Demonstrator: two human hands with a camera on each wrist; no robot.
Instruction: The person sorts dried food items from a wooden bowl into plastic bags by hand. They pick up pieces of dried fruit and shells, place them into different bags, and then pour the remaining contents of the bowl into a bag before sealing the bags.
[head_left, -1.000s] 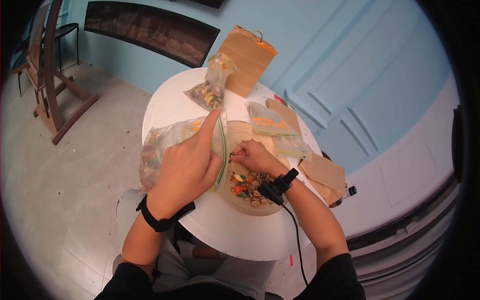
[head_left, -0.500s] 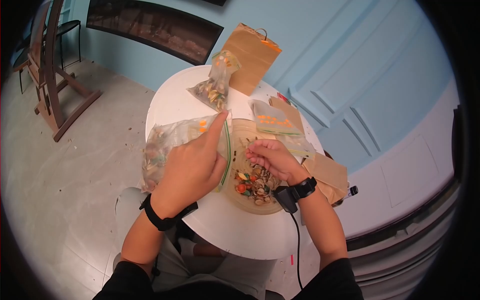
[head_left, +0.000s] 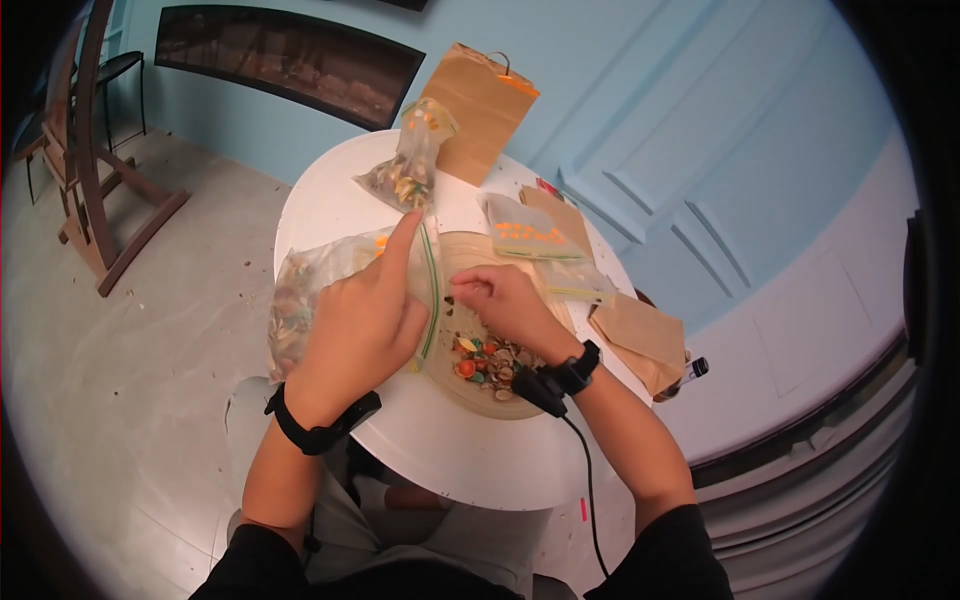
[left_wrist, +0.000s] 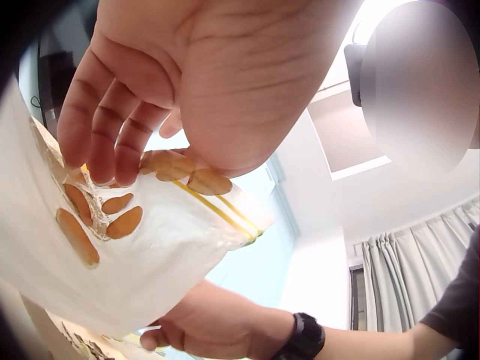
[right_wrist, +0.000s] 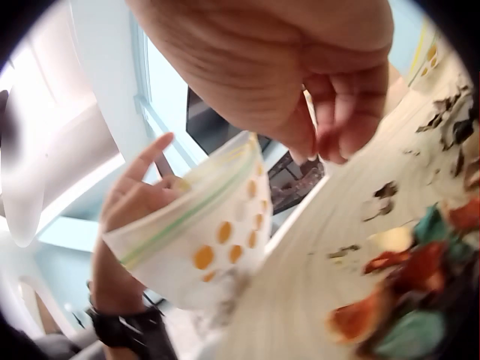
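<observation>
My left hand point(head_left: 355, 325) grips the edge of a large clear zip bag point(head_left: 292, 325) beside its green seal, index finger stretched out straight. Orange dots mark the bag, and dried pieces show through it. In the left wrist view, curled fingers point(left_wrist: 105, 131) press against the plastic. My right hand point(head_left: 508, 305) hovers over the left part of a round pale bowl point(head_left: 497, 411), fingers curled and tips drawn together. No object shows at those fingertips point(right_wrist: 341, 146) in the right wrist view. Dried potpourri point(right_wrist: 420, 277), orange, green and brown, lies in the bowl.
A smaller filled zip bag point(head_left: 400, 183) stands at the back before a brown paper bag point(head_left: 485, 120). Flatter dotted zip bags point(head_left: 525, 238) lie behind the bowl, and folded brown paper point(head_left: 640, 340) at the right edge of the white table point(head_left: 440, 465). A cable point(head_left: 592, 490) hangs from my right wrist.
My right hand moved right, away from the bag's mouth, then back left over the bowl's left part. My left hand keeps its grip on the bag. The head view shifted slightly.
</observation>
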